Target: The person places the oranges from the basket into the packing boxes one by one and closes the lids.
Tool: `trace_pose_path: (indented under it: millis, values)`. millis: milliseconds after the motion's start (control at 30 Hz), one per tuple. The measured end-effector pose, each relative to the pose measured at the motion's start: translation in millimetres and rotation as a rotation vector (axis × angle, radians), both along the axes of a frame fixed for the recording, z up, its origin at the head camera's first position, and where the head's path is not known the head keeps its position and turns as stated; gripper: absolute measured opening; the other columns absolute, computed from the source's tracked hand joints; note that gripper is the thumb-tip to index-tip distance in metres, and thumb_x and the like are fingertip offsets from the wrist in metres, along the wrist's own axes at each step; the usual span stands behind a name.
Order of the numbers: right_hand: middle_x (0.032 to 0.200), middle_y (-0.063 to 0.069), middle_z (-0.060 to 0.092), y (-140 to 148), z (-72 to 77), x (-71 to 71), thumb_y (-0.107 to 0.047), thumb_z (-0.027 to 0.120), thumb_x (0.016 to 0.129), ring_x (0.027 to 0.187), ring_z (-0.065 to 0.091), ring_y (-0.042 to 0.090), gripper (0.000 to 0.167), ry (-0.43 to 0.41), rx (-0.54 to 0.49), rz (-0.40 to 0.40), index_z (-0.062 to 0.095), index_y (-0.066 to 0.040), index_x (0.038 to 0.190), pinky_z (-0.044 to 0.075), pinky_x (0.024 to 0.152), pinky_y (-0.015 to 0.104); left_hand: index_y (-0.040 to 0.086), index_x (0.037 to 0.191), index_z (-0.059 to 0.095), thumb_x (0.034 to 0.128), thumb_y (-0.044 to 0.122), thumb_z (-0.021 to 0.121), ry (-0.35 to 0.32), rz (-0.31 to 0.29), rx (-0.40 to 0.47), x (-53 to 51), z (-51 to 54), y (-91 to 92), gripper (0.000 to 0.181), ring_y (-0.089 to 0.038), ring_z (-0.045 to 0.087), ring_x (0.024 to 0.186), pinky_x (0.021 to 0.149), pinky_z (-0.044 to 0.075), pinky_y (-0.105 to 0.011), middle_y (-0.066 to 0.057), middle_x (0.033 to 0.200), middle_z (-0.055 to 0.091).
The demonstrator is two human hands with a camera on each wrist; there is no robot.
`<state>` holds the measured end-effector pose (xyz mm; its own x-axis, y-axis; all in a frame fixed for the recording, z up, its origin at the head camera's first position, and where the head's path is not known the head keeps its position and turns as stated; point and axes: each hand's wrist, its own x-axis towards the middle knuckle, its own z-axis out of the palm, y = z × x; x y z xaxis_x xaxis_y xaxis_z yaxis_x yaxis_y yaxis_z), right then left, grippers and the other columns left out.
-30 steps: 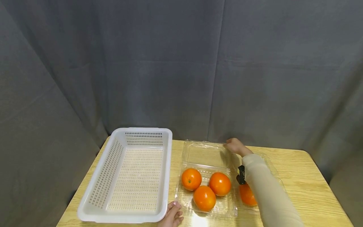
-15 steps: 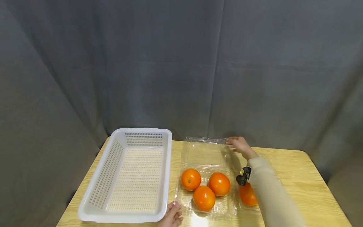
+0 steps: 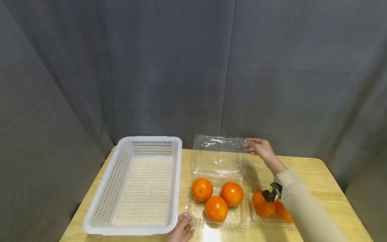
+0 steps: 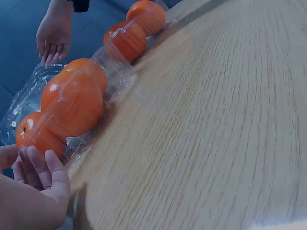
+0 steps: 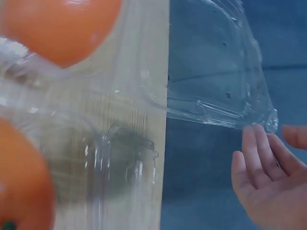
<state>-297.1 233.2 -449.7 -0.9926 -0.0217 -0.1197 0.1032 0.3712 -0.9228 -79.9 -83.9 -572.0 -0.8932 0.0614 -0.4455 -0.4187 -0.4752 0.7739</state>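
A clear plastic clamshell box [image 3: 198,216] lies on the table, its lid [image 3: 217,158] tilted up at the back. Three oranges [image 3: 216,208] sit in its base. My left hand [image 3: 182,228] pinches the box's front left corner between thumb and finger; in the left wrist view that hand [image 4: 41,187] is beside the nearest orange [image 4: 38,134]. At the lid's far right corner is my right hand [image 3: 260,148]. In the right wrist view, the fingertips of this hand [image 5: 273,177] touch the lid corner from below, fingers nearly straight, thumb apart from the plastic.
Left of the box stands a white perforated basket [image 3: 178,188] with nothing in it. To the right, partly behind the right sleeve [image 3: 305,205], is a second clear box [image 3: 257,218] with oranges [image 3: 263,203]. A grey curtain [image 3: 169,84] hangs behind the wooden table [image 3: 329,188].
The lid has risen from lying nearly flat to a tilt, with my right hand lifting its corner and shifting right. My left hand stays at the box's front corner.
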Motion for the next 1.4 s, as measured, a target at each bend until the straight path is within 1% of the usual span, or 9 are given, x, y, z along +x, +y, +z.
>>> trace_pose_path:
  millis: [133,333,400,633,833,1033,1200,1300,1400]
  values:
    - [0.114,0.022,0.067,-1,3.2,10.6,-0.016,0.051,0.104,0.081,0.067,0.008,0.039,0.102,0.057,-0.029,0.054,0.010,0.133,0.055,0.074,0.023,0.013,0.110,0.061,0.0963,0.026,0.066,-0.004,0.007,0.003,-0.1,-0.6,1.1,0.019,-0.010,0.053,0.086,0.080,0.052,-0.024,0.006,0.096,0.058]
    - [0.114,0.022,0.065,-4,5.0,31.6,-0.023,0.058,0.102,0.091,0.069,0.020,0.036,0.260,0.118,-0.066,0.060,0.002,0.128,0.051,0.073,0.018,0.002,0.123,0.055,0.0968,0.028,0.065,-0.004,-0.008,-0.013,1.4,0.0,1.8,0.038,-0.010,0.054,0.087,0.081,0.053,-0.025,0.004,0.097,0.059]
    - [0.112,0.022,0.066,-5,5.9,38.9,-0.024,0.059,0.102,0.093,0.068,0.020,0.037,0.296,0.123,-0.055,0.060,0.001,0.129,0.051,0.074,0.018,0.003,0.121,0.056,0.0970,0.028,0.065,-0.002,-0.009,-0.011,1.3,0.7,2.0,0.036,-0.010,0.055,0.086,0.081,0.053,-0.025,0.004,0.096,0.059]
    - [0.106,0.015,0.066,-8,11.2,73.3,-0.025,0.063,0.099,0.089,0.061,0.003,0.033,0.396,0.149,-0.002,0.064,-0.003,0.124,0.048,0.077,0.015,0.012,0.110,0.057,0.0975,0.026,0.065,-0.004,-0.010,0.016,1.4,4.1,2.0,0.020,-0.007,0.056,0.084,0.079,0.053,-0.023,0.006,0.095,0.060]
    - [0.102,0.006,0.068,-5,6.2,103.4,-0.012,0.069,0.095,0.089,0.059,0.003,0.015,0.520,0.217,0.034,0.068,-0.006,0.109,0.047,0.078,0.015,0.008,0.116,0.054,0.0970,0.029,0.065,-0.003,-0.028,0.026,3.1,6.8,0.3,0.030,-0.008,0.056,0.086,0.082,0.053,-0.023,0.004,0.098,0.060]
    - [0.095,-0.007,0.066,0,-3.4,132.6,0.003,0.076,0.083,0.087,0.058,0.009,0.023,0.718,0.388,0.102,0.068,-0.013,0.098,0.047,0.076,0.018,0.011,0.113,0.052,0.0989,0.032,0.062,0.016,-0.082,0.019,6.2,5.6,-0.9,0.027,-0.009,0.056,0.091,0.084,0.052,-0.024,0.003,0.103,0.058]
    - [0.100,-0.010,0.064,3,-13.6,153.8,0.008,0.081,0.076,0.093,0.060,0.009,0.037,0.811,0.423,0.211,0.067,-0.017,0.099,0.045,0.084,0.012,0.012,0.111,0.054,0.0995,0.032,0.061,0.027,-0.089,0.025,8.5,6.2,-1.1,0.024,-0.009,0.056,0.092,0.084,0.052,-0.024,0.003,0.101,0.058]
    - [0.103,-0.008,0.064,5,-22.1,166.6,-0.003,0.080,0.082,0.096,0.061,0.011,0.027,0.853,0.443,0.275,0.068,-0.019,0.100,0.044,0.089,0.010,0.010,0.113,0.055,0.1000,0.031,0.060,0.030,-0.089,0.027,9.3,6.7,-0.9,0.026,-0.009,0.057,0.091,0.084,0.052,-0.024,0.003,0.101,0.058]
    - [0.106,-0.006,0.064,6,-31.3,177.8,-0.022,0.072,0.093,0.097,0.061,0.011,0.009,0.862,0.469,0.327,0.068,-0.020,0.101,0.044,0.090,0.009,0.008,0.116,0.054,0.1004,0.033,0.059,0.028,-0.091,0.025,9.9,6.8,-1.4,0.030,-0.009,0.057,0.091,0.084,0.052,-0.023,0.002,0.102,0.057]
